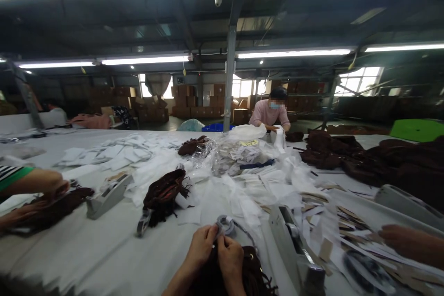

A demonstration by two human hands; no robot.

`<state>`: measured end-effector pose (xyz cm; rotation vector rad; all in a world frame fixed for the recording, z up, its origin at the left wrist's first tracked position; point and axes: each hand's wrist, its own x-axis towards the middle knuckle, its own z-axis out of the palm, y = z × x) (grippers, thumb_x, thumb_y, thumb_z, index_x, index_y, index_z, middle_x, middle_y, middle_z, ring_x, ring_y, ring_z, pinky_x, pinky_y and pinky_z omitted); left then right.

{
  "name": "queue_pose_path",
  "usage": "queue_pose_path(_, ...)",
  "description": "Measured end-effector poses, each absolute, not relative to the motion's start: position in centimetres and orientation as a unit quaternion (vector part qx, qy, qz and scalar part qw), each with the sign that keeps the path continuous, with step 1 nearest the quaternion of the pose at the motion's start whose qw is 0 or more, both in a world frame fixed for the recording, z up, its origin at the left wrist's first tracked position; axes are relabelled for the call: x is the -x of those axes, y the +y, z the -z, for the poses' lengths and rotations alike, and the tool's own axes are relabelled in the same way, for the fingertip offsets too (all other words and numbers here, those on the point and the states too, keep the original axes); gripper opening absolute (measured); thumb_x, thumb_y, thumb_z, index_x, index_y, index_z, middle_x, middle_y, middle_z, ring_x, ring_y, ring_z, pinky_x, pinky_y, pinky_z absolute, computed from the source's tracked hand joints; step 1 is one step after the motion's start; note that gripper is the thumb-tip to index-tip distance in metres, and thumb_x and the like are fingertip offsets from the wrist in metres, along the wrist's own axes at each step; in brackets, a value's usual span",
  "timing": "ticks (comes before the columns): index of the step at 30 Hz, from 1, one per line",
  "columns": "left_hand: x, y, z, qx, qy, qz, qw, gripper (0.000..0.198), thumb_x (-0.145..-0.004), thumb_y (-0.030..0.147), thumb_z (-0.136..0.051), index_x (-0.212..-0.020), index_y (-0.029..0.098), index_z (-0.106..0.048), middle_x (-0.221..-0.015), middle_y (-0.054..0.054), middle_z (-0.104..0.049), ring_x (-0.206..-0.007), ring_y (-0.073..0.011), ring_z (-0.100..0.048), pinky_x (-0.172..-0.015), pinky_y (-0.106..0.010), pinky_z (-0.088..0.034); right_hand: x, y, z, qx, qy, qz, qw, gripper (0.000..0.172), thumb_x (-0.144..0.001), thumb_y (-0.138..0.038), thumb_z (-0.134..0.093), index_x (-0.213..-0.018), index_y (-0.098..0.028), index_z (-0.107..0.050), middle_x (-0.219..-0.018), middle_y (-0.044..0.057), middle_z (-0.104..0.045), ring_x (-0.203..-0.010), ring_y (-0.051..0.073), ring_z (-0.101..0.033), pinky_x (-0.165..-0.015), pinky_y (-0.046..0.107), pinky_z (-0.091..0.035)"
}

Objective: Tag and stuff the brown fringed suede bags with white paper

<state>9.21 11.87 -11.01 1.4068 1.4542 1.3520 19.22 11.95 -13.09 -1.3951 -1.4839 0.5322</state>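
Note:
At the near edge of the table, a dark brown fringed bag (256,270) with gold eyelets lies beneath my hands. A grey ring-shaped loop (227,225), seemingly wrapped in film, stands up at its top, and a dark strap trails off to the right. My left hand (201,247) pinches the loop's left side. Close beside it, my right hand (231,256) is closed in a pinch at the loop's lower edge. Exactly what lies between the fingertips is hard to see. Ahead to the left rests another brown fringed bag (164,194) with a similar grey loop.
Tape dispensers (294,249) (109,196) flank me. White sheets (236,199) and paper strips cover the middle. Brown bags (381,162) are piled at right. A co-worker's hands (45,199) work at left, another's hand (409,243) at right; a person (270,113) leans opposite.

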Motion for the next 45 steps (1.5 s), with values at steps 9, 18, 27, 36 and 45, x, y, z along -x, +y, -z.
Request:
queue_pose_path(9,-8.5,12.3,10.9,-0.536,0.573,-0.51,0.353,0.049,-0.08,0.06,-0.048,-0.054,0.019,-0.053,-0.054,0.0,-0.049,-0.056,-0.0154,-0.041,-0.054,-0.026,-0.028,-18.5,11.2,11.9,0.535,-0.582,-0.323,0.52,0.056,-0.08,-0.061,-0.046,-0.05,-0.017,-0.063,-0.043,0.002,-0.054,-0.043,0.015,-0.046,-0.041,0.024,-0.032)
queue_pose_path(18,-9.0,9.9,9.8,-0.553,0.564,-0.527,0.313,0.041,-0.085,0.052,-0.045,-0.062,0.02,-0.054,-0.06,-0.001,-0.054,-0.06,-0.0166,-0.048,-0.059,-0.026,-0.034,-18.9,10.9,11.4,0.516,-0.575,-0.336,0.539,0.052,-0.083,-0.057,-0.045,-0.059,-0.016,-0.066,-0.046,0.003,-0.057,-0.046,0.016,-0.05,-0.045,0.024,-0.037)
queue_pose_path(27,-7.7,8.5,9.5,-0.467,0.428,-0.531,0.562,0.039,-0.075,0.056,-0.062,-0.084,0.02,-0.053,-0.065,0.003,-0.053,-0.057,-0.0114,-0.046,-0.057,-0.023,-0.038,-18.5,9.0,9.7,0.499,-0.592,-0.269,0.573,0.039,-0.085,-0.041,-0.048,-0.056,-0.018,-0.057,-0.058,0.003,-0.059,-0.054,0.015,-0.05,-0.051,0.024,-0.038)
queue_pose_path(36,-8.4,7.8,8.2,-0.486,0.42,-0.473,0.603,0.051,-0.076,0.065,-0.056,-0.085,0.015,-0.057,-0.059,0.003,-0.052,-0.05,-0.0098,-0.045,-0.048,-0.022,-0.033,-19.4,8.9,8.7,0.444,-0.596,-0.349,0.571,0.035,-0.087,-0.039,-0.05,-0.063,-0.016,-0.06,-0.062,0.002,-0.059,-0.056,0.015,-0.051,-0.052,0.024,-0.041)
queue_pose_path(45,-7.6,8.6,8.4,-0.406,0.418,-0.497,0.643,0.054,-0.067,0.07,-0.062,-0.074,0.017,-0.055,-0.052,0.005,-0.048,-0.044,-0.0078,-0.039,-0.042,-0.021,-0.027,-21.7,9.6,9.1,0.366,-0.802,-0.145,0.449,0.036,-0.095,-0.043,-0.041,-0.095,-0.015,-0.063,-0.075,0.007,-0.067,-0.062,0.017,-0.06,-0.055,0.024,-0.041)
